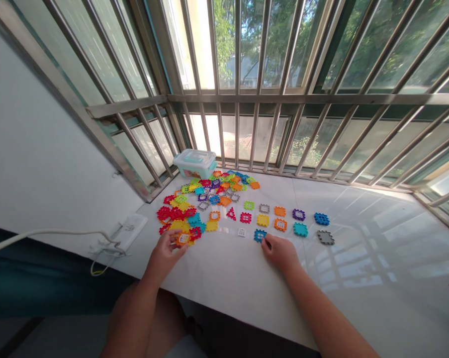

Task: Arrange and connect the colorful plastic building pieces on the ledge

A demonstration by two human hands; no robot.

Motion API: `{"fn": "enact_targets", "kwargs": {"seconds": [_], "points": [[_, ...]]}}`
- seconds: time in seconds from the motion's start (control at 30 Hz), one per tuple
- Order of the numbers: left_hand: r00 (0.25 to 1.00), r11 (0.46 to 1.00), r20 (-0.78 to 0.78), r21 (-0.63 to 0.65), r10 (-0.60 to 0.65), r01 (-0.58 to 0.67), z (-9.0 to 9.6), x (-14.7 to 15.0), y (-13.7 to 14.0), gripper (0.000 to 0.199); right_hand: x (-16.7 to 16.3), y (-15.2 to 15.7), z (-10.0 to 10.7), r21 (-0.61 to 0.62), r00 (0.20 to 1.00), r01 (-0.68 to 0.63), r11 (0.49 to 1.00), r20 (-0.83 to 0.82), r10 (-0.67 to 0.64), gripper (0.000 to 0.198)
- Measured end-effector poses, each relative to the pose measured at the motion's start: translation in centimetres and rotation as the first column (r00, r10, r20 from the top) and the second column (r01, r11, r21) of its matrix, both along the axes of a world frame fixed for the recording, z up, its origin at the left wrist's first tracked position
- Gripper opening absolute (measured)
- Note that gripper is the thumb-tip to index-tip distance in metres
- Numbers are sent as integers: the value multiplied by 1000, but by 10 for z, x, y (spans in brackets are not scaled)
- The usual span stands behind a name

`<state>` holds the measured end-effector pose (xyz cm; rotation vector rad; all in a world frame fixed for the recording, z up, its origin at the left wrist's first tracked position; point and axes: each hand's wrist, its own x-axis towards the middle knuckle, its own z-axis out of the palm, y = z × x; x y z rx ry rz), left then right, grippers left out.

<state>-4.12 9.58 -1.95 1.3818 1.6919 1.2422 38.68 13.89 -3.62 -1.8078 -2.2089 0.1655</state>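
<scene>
- Head view: a white counter carries many notched plastic tiles, below a barred window.
- Left hand: thumb and fingers pinch an orange tile with a pale centre, at the near edge of the heap.
- Right hand: fingers curled, their tips at the right edge of a blue tile; whether they grip it or merely touch it cannot be told.
- Just left of the blue tile lies a small white tile.
- Beyond the right hand, spaced tiles form rough rows. Farther row, left to right: green tile, light grey tile, plain orange tile, purple tile, darker blue tile.
- Nearer row: red triangle, red square, yellow square, orange-framed tile, turquoise tile, dark grey tile.
- Mixed heap: overlapping red, yellow, turquoise and other pieces, reaching back to a lidded box in the window corner.
- Power strip: at the counter's left side, with a white cable.
</scene>
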Motion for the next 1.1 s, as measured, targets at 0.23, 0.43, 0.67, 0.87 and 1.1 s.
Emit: {"fn": "enact_targets", "kwargs": {"seconds": [0.23,0.43,0.67,0.87,1.1], "points": [[902,913,173,-34,-395,406,11,89,-13,47,0,0,1,-5,1000,3,1000,0,-3,33],[764,762,19,-66,-645,645,6,154,-22,46,-1,0,0,9,1000,7,1000,-1,-7,33],[839,863,-252,27,-483,505,-5,153,-5,43,1,-2,-1,33,998,-25,999,-59,27,32],[885,950,-350,-61,-307,306,-10,130,9,31,4,-12,3,170,955,-185,968,-201,218,36],[886,930,-285,-92,-366,355,-12,130,24,40,-23,-22,14,141,852,-485,863,-144,502,43]]}}
